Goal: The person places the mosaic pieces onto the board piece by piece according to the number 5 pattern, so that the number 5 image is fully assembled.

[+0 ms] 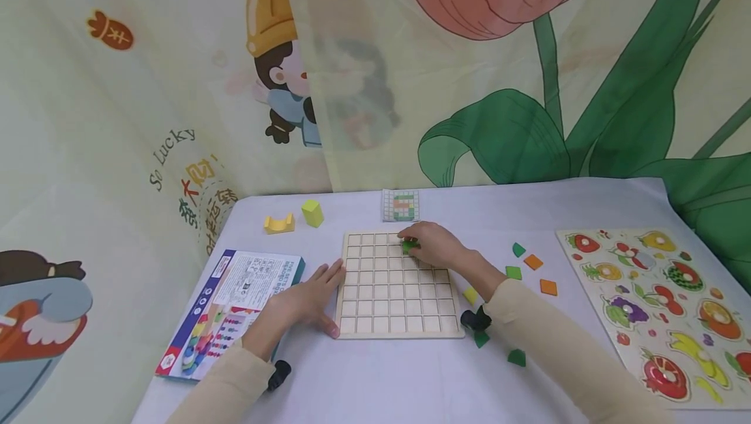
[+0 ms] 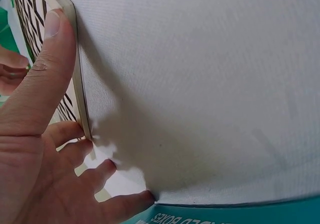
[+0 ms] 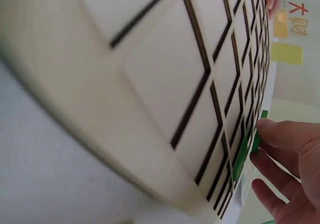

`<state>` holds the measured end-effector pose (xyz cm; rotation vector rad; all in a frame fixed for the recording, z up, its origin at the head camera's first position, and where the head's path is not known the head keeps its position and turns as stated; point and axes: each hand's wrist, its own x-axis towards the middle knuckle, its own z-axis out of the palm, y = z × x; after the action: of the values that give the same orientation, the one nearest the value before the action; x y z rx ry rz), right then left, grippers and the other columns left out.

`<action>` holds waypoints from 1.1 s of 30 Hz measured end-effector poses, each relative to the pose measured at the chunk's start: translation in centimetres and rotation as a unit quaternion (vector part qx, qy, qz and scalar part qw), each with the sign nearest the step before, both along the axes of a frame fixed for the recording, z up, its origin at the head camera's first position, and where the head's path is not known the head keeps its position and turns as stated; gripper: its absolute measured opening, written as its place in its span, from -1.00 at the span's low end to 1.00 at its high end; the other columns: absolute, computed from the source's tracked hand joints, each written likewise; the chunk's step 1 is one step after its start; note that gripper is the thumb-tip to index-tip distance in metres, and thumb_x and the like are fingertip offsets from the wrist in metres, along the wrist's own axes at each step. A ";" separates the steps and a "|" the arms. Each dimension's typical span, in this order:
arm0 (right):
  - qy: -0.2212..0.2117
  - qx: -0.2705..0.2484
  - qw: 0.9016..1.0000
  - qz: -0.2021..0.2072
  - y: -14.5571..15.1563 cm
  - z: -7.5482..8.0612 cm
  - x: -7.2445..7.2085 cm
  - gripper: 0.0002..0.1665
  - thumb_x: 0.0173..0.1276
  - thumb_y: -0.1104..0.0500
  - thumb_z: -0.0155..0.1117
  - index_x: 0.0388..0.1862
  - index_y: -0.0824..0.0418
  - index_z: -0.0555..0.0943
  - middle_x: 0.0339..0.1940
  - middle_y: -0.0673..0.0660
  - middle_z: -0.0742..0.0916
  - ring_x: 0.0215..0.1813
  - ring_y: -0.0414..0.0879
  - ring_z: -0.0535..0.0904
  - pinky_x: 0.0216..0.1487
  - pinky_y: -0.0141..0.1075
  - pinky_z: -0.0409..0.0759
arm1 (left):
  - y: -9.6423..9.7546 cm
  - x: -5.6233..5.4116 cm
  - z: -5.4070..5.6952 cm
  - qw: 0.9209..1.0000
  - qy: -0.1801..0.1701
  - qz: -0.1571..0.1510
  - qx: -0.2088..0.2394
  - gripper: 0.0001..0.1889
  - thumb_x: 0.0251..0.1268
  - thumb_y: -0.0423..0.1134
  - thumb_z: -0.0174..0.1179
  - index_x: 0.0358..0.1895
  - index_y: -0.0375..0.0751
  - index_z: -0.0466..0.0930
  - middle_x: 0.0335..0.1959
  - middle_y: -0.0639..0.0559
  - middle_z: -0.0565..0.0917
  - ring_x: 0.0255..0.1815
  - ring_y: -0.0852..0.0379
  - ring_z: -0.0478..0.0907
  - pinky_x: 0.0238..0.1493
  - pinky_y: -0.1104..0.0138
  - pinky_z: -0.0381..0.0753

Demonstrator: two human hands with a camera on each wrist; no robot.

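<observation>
A wooden grid board (image 1: 399,336) lies flat on the white cloth, divided into small square cells. Beside its left edge is my left hand (image 1: 306,295), fingers spread, with the thumb (image 2: 55,59) touching the frame in the left wrist view. My right hand (image 1: 437,246) is over the board's far part. Its thumb and finger pinch a small green block (image 3: 258,134) just above the cells. Another green piece (image 3: 240,161) shows in the grid beside it in the right wrist view; in the head view the fingers partly cover this spot.
Loose green pieces (image 1: 514,272) and orange squares (image 1: 548,287) lie right of the board. A printed pattern card (image 1: 401,206) is behind it. Yellow blocks (image 1: 313,213) stand at the back left. A box (image 1: 252,280) lies left, a fruit puzzle board (image 1: 598,319) right.
</observation>
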<state>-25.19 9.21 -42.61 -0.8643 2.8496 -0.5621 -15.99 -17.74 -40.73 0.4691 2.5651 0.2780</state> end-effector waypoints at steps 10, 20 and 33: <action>-0.001 0.004 1.000 -0.013 -0.4 -0.9 0.2 -0.54 0.28 0.21 0.36 0.18 0.17 0.61 0.13 0.10 0.71 0.20 0.00 0.57 0.25 -0.14 0.54 | -0.1 -0.1 -0.2 1.000 0.011 -0.007 -0.007 0.23 -0.20 0.03 0.54 0.55 -0.22 -0.06 0.62 -0.09 -0.15 0.61 -0.19 -0.19 0.51 -0.05 0.13; 0.022 0.012 1.000 -0.015 -0.2 -1.2 0.6 -0.56 0.27 0.22 0.37 0.16 0.15 0.63 0.12 0.10 0.71 0.17 -0.01 0.58 0.19 -0.16 0.58 | -0.2 0.0 -0.3 1.000 0.010 -0.005 -0.002 0.22 -0.20 0.03 0.54 0.55 -0.21 -0.05 0.62 -0.08 -0.15 0.61 -0.19 -0.19 0.51 -0.06 0.12; 0.008 0.002 0.999 -0.045 3.5 0.4 1.0 -0.57 0.31 0.16 0.33 0.16 0.17 0.62 0.14 0.13 0.70 0.22 0.05 0.55 0.23 -0.07 0.55 | -0.1 0.1 -0.2 1.000 0.005 0.001 0.007 0.21 -0.19 0.00 0.54 0.55 -0.21 -0.05 0.62 -0.09 -0.16 0.61 -0.20 -0.20 0.52 -0.06 0.10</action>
<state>-24.20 12.74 -42.21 -0.7466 2.9141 -0.5616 -15.92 -17.82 -40.96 0.4749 2.5744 0.2939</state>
